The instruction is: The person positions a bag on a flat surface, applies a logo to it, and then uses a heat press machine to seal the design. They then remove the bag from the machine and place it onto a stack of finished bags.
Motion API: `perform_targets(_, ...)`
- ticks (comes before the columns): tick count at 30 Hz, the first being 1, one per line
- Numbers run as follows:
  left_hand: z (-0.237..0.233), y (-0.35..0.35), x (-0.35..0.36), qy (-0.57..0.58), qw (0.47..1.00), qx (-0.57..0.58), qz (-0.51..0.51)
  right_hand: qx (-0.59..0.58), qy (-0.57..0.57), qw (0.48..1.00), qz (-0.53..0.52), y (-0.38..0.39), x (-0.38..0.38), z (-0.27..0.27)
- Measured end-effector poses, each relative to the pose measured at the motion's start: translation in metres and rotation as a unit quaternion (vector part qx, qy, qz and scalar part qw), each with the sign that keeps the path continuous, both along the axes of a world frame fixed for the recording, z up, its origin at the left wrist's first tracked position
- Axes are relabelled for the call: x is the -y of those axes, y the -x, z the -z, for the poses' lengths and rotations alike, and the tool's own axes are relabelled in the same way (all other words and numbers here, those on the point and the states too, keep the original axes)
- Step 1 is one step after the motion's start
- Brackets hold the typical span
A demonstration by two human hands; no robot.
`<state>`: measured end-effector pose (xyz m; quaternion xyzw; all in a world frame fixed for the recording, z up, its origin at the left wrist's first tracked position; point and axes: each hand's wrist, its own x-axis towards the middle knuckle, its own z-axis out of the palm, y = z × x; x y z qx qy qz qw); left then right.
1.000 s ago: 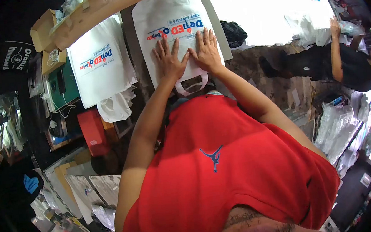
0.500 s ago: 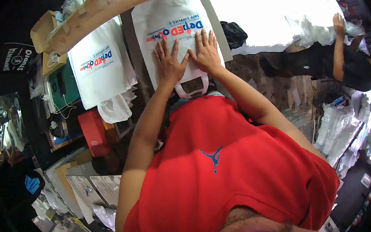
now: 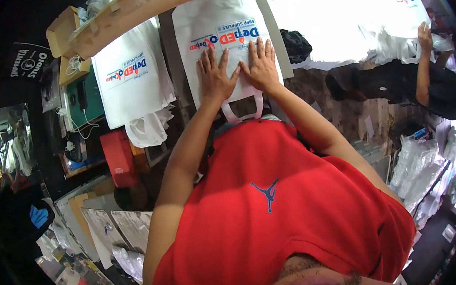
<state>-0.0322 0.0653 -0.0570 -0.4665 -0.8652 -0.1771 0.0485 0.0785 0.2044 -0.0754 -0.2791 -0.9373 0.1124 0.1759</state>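
Observation:
A white tote bag (image 3: 197, 21) with blue and red "DepED" lettering lies flat in front of me, its print upside down to my view. My left hand (image 3: 216, 80) presses palm down on the bag's near left part, fingers spread just below the print. Beside it, my right hand (image 3: 261, 70) rests flat on the right part, fingers slightly apart. The two thumbs nearly meet in the middle. A white handle loop (image 3: 245, 117) hangs toward my red shirt, below my hands. Under the bag shows the edge of a grey board (image 3: 280, 42).
To the left is a stack of similar white bags (image 3: 133, 91), near a red box (image 3: 118, 159) and an open cardboard box (image 3: 64, 32). A cardboard strip (image 3: 174, 3) crosses overhead. Black plastic (image 3: 295, 45) lies right. A co-worker's hand (image 3: 424, 37) touches white bags at far right.
The whole view has shifted slightly right. Both my hands stay flat on the bag. At far right, more of the print on the bag by the co-worker's hand shows.

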Motion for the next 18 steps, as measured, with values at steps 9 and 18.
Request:
perform_targets(9,-0.004,0.002,0.003,-0.010,1.000,0.001,0.011,0.161,0.047,0.982,-0.088,-0.013,0.000,-0.073)
perform_targets(18,-0.011,0.001,0.008,-0.010,1.000,0.010,0.010,-0.426,0.012,0.879,-0.213,-0.065,-0.079,-0.472)
